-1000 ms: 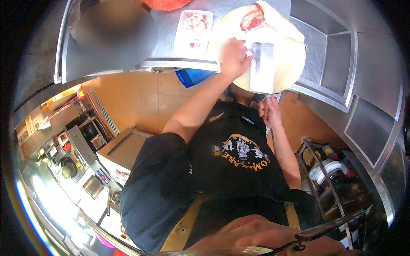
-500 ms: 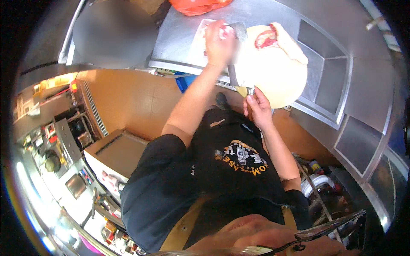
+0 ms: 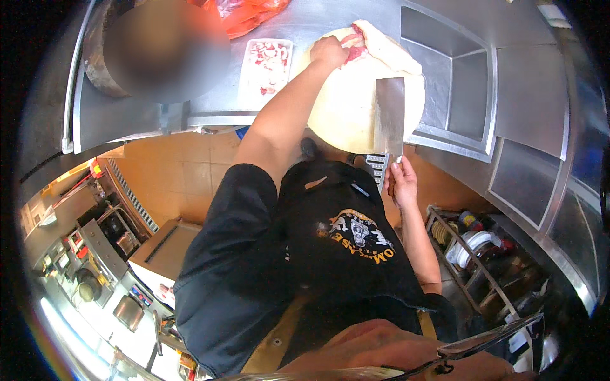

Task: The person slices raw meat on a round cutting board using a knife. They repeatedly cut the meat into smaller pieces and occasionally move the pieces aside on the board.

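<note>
- Nearest, my right hand [image 3: 401, 184] clenches the cleaver [image 3: 389, 114] by its handle, blade raised flat over the board [image 3: 356, 108].
- Farther out, my left hand [image 3: 328, 52] grips the meat [image 3: 375, 44] at the board's far edge.
- Risk, as I judge it: fingers sit close to the cut line, and a slippery slab could shift.
- Beyond, a tray [image 3: 267, 70] holds cut pieces.

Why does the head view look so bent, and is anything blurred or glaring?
Head view: fisheye bends the steel counter and sink edges toward the dark rim; a blurred patch hides the top left; bright glare at lower left; cleaver, right hand and left hand look sharp.
</note>
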### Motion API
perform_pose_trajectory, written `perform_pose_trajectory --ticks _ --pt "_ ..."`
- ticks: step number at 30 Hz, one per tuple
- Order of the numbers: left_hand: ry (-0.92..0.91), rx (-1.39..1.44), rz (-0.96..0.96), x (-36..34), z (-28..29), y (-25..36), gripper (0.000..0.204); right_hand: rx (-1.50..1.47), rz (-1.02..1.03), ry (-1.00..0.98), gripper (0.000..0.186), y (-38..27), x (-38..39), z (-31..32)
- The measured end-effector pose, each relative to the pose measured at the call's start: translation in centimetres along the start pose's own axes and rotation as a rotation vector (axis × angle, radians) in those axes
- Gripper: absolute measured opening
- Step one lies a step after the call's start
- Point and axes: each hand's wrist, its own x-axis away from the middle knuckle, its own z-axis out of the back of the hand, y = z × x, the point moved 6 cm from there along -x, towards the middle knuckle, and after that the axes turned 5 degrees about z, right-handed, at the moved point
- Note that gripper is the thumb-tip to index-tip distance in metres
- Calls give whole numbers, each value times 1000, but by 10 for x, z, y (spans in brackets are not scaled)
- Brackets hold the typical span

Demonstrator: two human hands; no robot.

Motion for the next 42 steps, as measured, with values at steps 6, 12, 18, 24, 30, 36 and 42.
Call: perform_pose_trajectory --ticks 6,12,18,24,30,36,42 --pt "-92 208 177 2 4 -22 46 -15 -107 -125 28 -4 -24 52" --pt "-46 1038 381 64 11 -67 12 428 -250 -488 47 -35 -43 96" --pt "105 1250 491 149 -17 -50 21 622 43 -394 50 -64 -99 106" --pt "157 903 589 244 -66 -21 29 506 3 -479 49 -70 -101 78" --pt "231 -7 -169 220 -17 7 32 724 89 -464 50 -58 -95 76" --pt "-29 -459 -624 185 1 15 31 719 -19 -428 52 -56 -86 63" --pt "72 -296 -428 208 5 -12 28 863 38 -363 49 -62 -74 47"
